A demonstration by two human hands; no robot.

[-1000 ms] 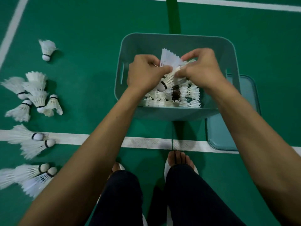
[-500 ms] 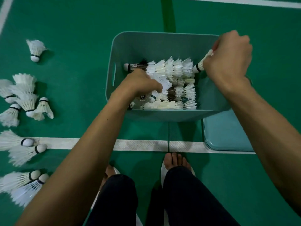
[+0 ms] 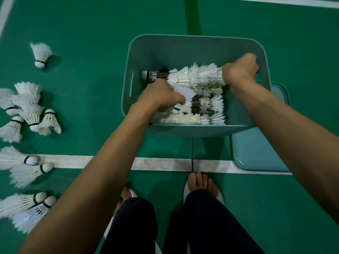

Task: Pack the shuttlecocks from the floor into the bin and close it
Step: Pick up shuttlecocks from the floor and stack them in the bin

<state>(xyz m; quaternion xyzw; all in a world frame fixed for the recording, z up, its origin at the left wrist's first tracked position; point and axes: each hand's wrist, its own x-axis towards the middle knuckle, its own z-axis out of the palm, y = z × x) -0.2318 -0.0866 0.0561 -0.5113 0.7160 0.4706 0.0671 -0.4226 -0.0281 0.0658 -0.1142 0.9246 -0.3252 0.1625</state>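
Note:
A teal bin [image 3: 157,50] stands on the green floor ahead of me, holding rows of nested white shuttlecocks [image 3: 194,76]. My right hand [image 3: 238,69] is curled at the right end of the top row inside the bin, gripping its last shuttlecock. My left hand [image 3: 161,96] is lower in the bin's left half, fingers curled round a white shuttlecock [image 3: 185,92]. Several loose shuttlecocks [image 3: 31,110] lie on the floor to the left. The bin's teal lid [image 3: 256,154] lies flat on the floor at the bin's right, partly under it.
A white court line [image 3: 165,164] crosses the floor between my feet [image 3: 201,182] and the bin. One shuttlecock [image 3: 40,54] stands apart at the far left. More shuttlecocks [image 3: 27,206] lie at the lower left edge.
My right hand came down from above the bin's right rim into the bin, at the end of the top row. My left hand stayed low in the bin.

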